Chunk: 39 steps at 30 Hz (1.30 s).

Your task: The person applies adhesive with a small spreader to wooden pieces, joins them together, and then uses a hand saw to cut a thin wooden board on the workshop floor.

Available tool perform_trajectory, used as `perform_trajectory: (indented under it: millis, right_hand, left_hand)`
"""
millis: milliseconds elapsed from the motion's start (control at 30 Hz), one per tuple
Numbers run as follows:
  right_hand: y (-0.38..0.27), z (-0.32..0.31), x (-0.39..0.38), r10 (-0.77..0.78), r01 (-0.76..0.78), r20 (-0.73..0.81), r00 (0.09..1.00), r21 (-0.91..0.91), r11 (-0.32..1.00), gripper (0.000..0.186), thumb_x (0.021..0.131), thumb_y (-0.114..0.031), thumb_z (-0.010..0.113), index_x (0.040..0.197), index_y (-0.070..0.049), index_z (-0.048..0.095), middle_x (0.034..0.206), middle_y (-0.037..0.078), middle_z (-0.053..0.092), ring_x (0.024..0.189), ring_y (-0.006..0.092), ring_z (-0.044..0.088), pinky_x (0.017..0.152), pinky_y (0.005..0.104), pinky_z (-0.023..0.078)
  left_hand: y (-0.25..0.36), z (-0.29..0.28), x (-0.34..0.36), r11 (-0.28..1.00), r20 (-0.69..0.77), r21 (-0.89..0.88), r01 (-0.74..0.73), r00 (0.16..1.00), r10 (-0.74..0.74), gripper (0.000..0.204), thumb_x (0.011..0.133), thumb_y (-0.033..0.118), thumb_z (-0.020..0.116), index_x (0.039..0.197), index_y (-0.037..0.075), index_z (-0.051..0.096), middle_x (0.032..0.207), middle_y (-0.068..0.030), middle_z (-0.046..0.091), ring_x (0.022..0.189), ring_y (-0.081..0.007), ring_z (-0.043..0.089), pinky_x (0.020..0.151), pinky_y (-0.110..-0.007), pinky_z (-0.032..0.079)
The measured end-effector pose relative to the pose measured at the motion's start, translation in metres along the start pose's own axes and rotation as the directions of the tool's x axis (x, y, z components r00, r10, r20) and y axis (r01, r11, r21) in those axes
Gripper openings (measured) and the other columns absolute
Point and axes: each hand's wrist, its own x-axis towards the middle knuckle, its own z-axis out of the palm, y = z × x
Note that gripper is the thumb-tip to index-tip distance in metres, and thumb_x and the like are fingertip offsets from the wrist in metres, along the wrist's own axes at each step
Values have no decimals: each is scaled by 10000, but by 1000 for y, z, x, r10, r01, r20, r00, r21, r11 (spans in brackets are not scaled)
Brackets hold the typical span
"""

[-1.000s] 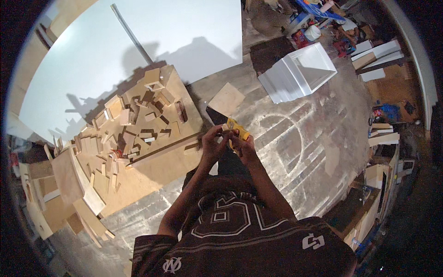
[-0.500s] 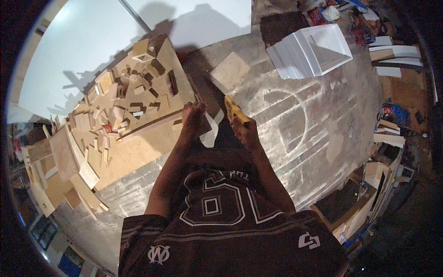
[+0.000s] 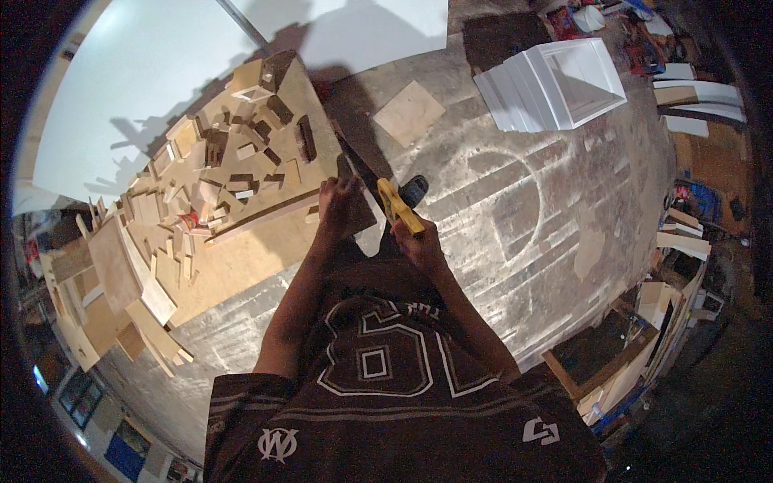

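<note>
My right hand [image 3: 420, 243] is closed around the yellow handle of a handsaw [image 3: 398, 207]. Its dark, thin blade runs forward and left, along the right edge of the wooden work table [image 3: 241, 278]. At that table's near right corner my left hand [image 3: 338, 201] is closed on a small brown piece of wood [image 3: 361, 216], its fingers partly in shadow. Whether the blade touches the wood cannot be made out. Just right of the saw handle, a dark rounded shape like a shoe tip [image 3: 415, 190] shows on the floor.
Many wooden offcuts [image 3: 216, 149] cover the table's far half. A long wooden strip [image 3: 266, 217] lies across it. On the concrete floor lie a square board [image 3: 409, 113] and a white box-shaped frame [image 3: 555, 87]. Scrap-filled wooden crates [image 3: 604, 354] stand at the right.
My right hand and the saw have drawn back toward me and slightly left, showing more blade. The dark shoe-like shape has come into sight. My left hand stays at the corner.
</note>
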Motion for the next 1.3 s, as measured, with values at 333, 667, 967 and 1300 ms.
perform_trajectory:
  millis: [333, 667, 967, 1300]
  right_hand:
    - [0, 1, -15, 63, -63, -14, 998, -15, 998, 284, 1003, -321, 602, 866, -72, 609, 619, -56, 493, 513, 35, 451, 459, 224, 350]
    - [-4, 5, -17, 48, -47, 7, 999, -70, 996, 284, 1008, -320, 591, 864, -76, 614, 613, -55, 498, 516, 37, 457, 461, 225, 359]
    - [-32, 11, -15, 16, -10, 44, 999, -141, 990, 294, 1000, -316, 608, 853, -62, 630, 625, -35, 532, 538, 59, 489, 487, 247, 382]
    - [-42, 15, -1, 75, -56, 87, 993, -204, 977, 322, 998, -329, 608, 835, -52, 613, 660, -33, 530, 622, 55, 495, 539, 246, 386]
  left_hand:
    - [8, -14, -7, 990, -230, -117, -82, 972, 53, 220, 782, 207, 696, 999, 173, 704, 929, -73, 672, 1048, -312, 606, 929, -470, 430]
    - [1, -5, -9, 989, -257, -127, -80, 965, 45, 187, 784, 238, 711, 962, 179, 720, 911, -55, 677, 1012, -294, 613, 914, -464, 436]
    - [-17, 20, -13, 956, -219, -294, -13, 974, -54, 210, 774, 239, 714, 975, 180, 722, 892, -45, 675, 965, -283, 612, 870, -452, 456]
    - [-5, 0, -14, 989, -264, -147, -23, 964, -16, 269, 779, 185, 671, 1046, 186, 703, 960, -56, 656, 969, -278, 611, 852, -433, 463]
